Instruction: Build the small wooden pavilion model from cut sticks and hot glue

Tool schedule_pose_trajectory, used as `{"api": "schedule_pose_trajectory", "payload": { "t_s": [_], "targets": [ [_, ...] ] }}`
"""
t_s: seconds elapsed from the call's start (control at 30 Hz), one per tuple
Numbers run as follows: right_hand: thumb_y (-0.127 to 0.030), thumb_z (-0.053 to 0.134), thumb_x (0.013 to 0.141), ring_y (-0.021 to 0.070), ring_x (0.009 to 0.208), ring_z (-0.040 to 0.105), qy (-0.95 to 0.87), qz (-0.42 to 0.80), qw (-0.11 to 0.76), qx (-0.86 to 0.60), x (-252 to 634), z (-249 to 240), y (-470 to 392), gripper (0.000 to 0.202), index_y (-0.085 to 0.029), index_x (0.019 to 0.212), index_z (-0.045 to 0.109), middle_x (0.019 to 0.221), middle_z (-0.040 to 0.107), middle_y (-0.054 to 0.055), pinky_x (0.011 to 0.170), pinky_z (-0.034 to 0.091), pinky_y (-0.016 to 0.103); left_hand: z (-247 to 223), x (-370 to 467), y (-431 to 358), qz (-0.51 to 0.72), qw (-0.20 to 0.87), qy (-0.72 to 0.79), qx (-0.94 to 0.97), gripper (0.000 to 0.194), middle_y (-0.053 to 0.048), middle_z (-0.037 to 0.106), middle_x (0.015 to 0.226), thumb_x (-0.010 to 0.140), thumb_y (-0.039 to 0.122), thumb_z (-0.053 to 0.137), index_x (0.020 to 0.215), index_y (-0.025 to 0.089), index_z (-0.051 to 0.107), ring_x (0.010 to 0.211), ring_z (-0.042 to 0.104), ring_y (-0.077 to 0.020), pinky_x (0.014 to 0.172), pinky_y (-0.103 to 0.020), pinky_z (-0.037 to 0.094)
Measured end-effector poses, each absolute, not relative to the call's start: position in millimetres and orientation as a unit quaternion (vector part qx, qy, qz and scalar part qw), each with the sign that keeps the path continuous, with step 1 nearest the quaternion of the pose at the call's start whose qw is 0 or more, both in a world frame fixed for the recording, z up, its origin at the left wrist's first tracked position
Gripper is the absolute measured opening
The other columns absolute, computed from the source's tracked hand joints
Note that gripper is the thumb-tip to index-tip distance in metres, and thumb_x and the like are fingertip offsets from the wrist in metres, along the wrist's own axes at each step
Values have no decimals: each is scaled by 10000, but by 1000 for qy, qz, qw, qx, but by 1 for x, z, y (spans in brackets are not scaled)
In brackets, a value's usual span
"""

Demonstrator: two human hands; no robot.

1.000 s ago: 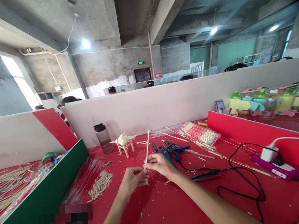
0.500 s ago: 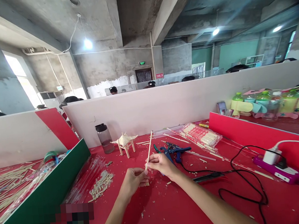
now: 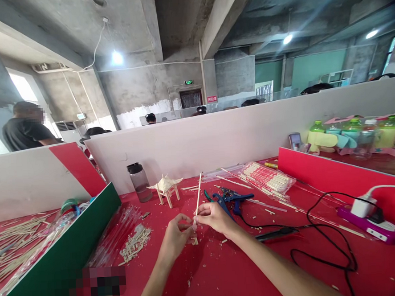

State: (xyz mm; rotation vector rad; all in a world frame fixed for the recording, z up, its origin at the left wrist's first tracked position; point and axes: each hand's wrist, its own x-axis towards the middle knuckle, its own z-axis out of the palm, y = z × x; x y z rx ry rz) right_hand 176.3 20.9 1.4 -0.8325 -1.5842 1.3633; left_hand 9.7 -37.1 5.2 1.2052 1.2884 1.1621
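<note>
bare red tabletop nearest, cable blocking right

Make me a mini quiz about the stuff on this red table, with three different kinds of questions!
1. True or false: the little house stands to the right of the dark-lidded bottle.
2. What colour is the power strip? A) green B) purple C) yellow
3. Fill the gap: the right hand pinches a long, thin ____.

Key: 1 true; 2 B; 3 stick.

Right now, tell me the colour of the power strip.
The power strip is mostly purple, clearest in the head view.
</note>
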Motion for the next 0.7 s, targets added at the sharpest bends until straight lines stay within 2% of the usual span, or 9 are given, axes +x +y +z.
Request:
{"api": "schedule_pose_trajectory", "payload": {
  "t_s": [0.1,0.23,0.57,0.7],
  "targets": [
    [-350,832,622,175,680,658,-635,548,428,-337,175,1,21,282,-145,761,697,732,725,47,629,464,258,4,12,-36,471,495,537,495,502,7,687,624,503,453,897,765,178,569,567,679,-186,533,-258,533],
    [-370,836,621,163,653,643,-634,555,425,-331,175,1,21,291,-147,743,694,705,714,40,620,461,256,0,10,-34,455,492,546,503,450,-24,707,648,520,468,885,726,143,652,588,679,-185,571,-275,545],
    [-385,836,609,175,686,660,-618,576,428,-321,173,-7,24,328,-147,795,708,744,719,40,670,515,288,-4,7,-33,454,489,543,510,503,-70,719,658,537,547,866,752,108,745,607,674,-192,595,-273,538],
    [-395,775,676,177,699,682,-598,601,429,-312,177,-6,29,316,-153,862,693,775,726,42,719,541,316,-3,5,-31,463,496,545,493,529,-68,702,637,504,569,874,719,108,727,598,670,-185,597,-270,536]
  ]
}}
